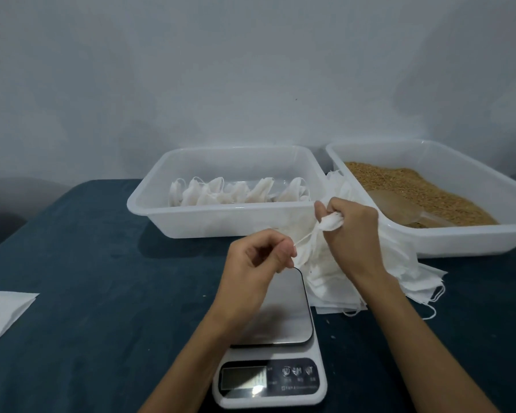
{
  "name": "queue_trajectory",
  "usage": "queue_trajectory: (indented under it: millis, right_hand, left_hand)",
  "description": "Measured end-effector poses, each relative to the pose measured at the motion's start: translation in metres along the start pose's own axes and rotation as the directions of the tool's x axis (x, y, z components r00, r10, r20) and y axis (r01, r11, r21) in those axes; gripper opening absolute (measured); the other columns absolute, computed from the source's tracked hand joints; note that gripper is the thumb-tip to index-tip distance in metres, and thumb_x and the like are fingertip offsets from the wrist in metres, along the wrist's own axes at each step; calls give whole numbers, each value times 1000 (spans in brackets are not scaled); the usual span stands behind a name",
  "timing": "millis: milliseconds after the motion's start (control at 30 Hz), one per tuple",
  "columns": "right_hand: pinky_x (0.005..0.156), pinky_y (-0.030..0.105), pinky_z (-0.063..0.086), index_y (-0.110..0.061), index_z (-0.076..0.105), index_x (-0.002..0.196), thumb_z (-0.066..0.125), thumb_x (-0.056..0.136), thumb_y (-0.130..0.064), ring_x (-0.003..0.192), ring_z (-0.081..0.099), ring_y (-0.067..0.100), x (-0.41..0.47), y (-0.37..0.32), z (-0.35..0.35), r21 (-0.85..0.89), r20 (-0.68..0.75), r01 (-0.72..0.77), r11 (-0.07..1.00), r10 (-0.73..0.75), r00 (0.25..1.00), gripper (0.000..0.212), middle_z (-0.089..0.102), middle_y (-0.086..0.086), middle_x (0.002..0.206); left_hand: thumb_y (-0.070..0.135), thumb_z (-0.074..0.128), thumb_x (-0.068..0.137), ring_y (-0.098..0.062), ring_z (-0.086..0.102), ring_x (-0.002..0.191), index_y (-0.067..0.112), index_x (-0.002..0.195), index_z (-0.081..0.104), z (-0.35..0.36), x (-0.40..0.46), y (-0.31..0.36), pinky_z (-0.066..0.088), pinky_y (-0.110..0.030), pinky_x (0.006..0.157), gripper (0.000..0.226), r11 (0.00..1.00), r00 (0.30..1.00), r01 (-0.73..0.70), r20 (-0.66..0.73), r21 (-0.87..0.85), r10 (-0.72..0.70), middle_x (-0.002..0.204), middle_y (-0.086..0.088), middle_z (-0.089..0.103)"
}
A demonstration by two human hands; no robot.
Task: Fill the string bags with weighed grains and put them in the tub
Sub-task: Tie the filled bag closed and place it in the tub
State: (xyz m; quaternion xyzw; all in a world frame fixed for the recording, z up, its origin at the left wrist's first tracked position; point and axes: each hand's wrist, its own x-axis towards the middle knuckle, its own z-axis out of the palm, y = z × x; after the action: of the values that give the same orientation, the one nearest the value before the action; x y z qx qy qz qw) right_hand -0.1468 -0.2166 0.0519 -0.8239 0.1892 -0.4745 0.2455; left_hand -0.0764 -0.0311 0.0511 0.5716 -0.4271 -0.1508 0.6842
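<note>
I see dim, cool, even lighting; soft shadows under the tubs [230, 222], faint glare on the scale [283, 311], mild softness, wide-angle bending at edges.

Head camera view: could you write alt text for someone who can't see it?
Two bare hands hold a white string bag above a kitchen scale: the right hand grips its bunched top, the left hand pinches its string. Behind are a tub of filled bags and a tub of grain.
</note>
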Motion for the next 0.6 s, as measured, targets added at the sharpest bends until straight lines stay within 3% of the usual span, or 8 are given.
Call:
queue_trajectory:
  millis: [100,233,333,400,467,533,600]
  right_hand:
    - [49,31,29,-18,35,57,66,96,-19,48,29,10,-4,-1,7,51,39,7,999,-9,999,51,32,-7,49]
    - [48,29,30,-13,40,57,66,95,-16,48,31,8,-7,-2,12,74,67,1,997,-6,998,46,39,-2,49]
    - [46,18,27,-22,42,57,67,90,-12,47,36,8,-11,-7,14,116,86,37,993,-48,995,42,41,-9,49]
    - [46,17,27,-19,44,57,64,83,-11,48,36,8,-12,-11,15,126,116,75,989,-90,989,34,41,-9,48]
    - [47,24,35,-14,53,63,62,87,-16,49,42,9,-14,-14,18,127,144,94,987,-112,983,26,48,-7,52]
    - [51,20,38,-23,57,76,69,90,-28,55,51,9,-16,-18,21,135,131,95,986,-113,985,19,54,-10,60]
    - [54,14,38,-35,48,87,72,87,-44,61,54,8,-17,-22,22,171,107,66,983,-85,991,25,54,-15,70]
  left_hand:
    - [30,66,96,-7,57,69,24,78,73,2,-6,7,48,-19,70,20,998,999,6,48,-68,-3,70,5,63]
    - [36,68,98,-15,58,67,26,99,72,0,-1,18,51,-27,66,12,997,999,-40,7,60,40,74,2,62]
    - [42,78,89,-25,63,75,33,123,68,3,14,19,59,-39,72,36,968,998,-23,59,248,9,88,1,66]
    - [27,78,93,-21,62,75,17,111,75,8,22,18,56,-43,72,20,910,992,-111,94,399,80,87,1,69]
    - [17,74,96,-17,62,75,8,94,76,12,32,16,53,-40,71,9,884,990,-144,67,446,127,82,-1,70]
    - [12,70,98,-14,63,73,7,89,74,7,47,17,53,-35,71,12,911,996,-79,-1,405,87,77,3,69]
    - [14,64,102,-11,59,66,8,87,70,-2,73,21,51,-30,67,17,927,998,-7,-57,376,30,70,8,63]
